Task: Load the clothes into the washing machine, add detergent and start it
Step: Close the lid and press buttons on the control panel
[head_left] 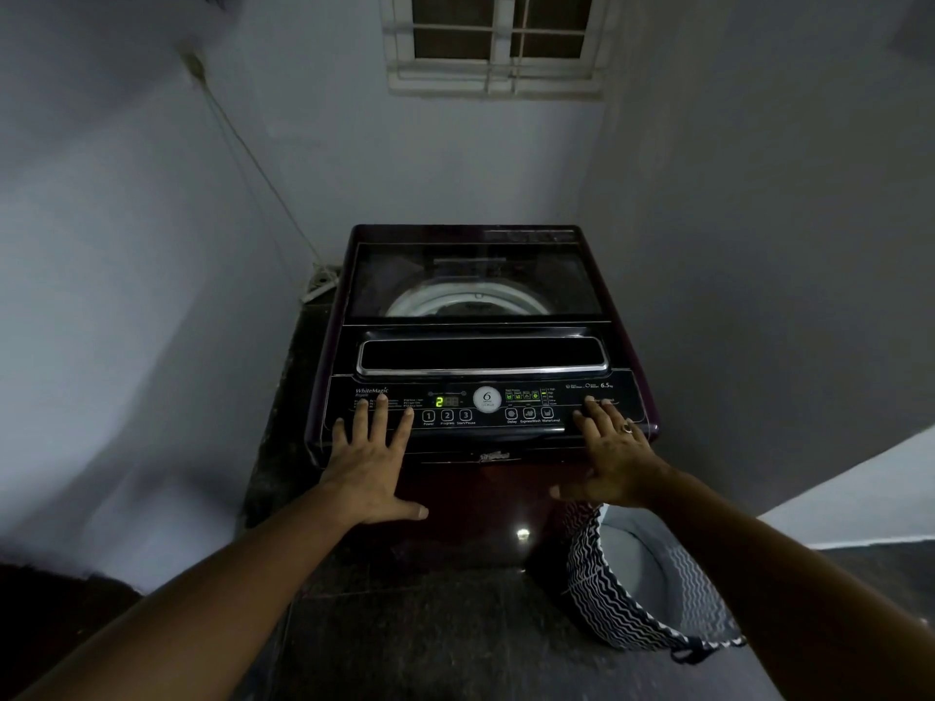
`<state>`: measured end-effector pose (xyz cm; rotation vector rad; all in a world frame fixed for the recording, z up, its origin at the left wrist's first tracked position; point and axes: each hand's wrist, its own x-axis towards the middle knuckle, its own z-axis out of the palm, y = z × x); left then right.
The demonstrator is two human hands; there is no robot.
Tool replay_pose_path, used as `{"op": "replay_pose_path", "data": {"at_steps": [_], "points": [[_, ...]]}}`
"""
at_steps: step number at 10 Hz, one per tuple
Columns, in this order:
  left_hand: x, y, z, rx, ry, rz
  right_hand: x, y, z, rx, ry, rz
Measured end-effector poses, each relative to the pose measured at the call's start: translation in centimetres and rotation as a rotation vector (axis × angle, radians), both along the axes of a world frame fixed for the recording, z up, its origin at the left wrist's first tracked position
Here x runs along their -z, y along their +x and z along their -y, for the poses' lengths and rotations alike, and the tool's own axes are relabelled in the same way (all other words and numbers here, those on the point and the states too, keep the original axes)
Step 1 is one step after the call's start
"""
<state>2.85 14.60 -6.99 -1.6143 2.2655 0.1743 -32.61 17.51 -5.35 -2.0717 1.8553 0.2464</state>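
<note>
Left fingers (pixel 377 419): straight and spread, holding nothing, tips lying on the left end of the control panel (pixel 485 431), over the printed program list.
Right fingers (pixel 594 412): also spread flat and empty, tips on the right end of the panel; one wears a ring.
Left hand (pixel 372 462): palm hangs past the panel's front edge, thumb out to the side.
Right hand (pixel 614 462): the same pose, mirrored.
Buttons: the start button (pixel 465 415) sits between the hands, nearer the left fingers, just beside the lit display (pixel 440 401) showing a green 2.
Washing machine (pixel 480 498): right under both hands, in the corner of the room; likely heavy and rigid, so it should not shift under a press.
Handling: the flat buttons probably need only a light fingertip push (the glossy panel looks slick).
Lid (pixel 475 280): closed, beyond the panel; its long handle (pixel 483 354) is the place to grip it.
Clothes: none visible; only the drum (pixel 470 301) rim shows through the glass.
Basket (pixel 622 599): on the floor below the right hand, looks empty.
</note>
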Motion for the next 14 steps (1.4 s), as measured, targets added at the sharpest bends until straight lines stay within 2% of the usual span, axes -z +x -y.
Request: {"op": "replay_pose_path", "data": {"at_steps": [14], "points": [[0.17,0.00,-0.05,0.000,-0.016,0.003,0.30,0.11,-0.03,-0.004,-0.032,-0.019]]}}
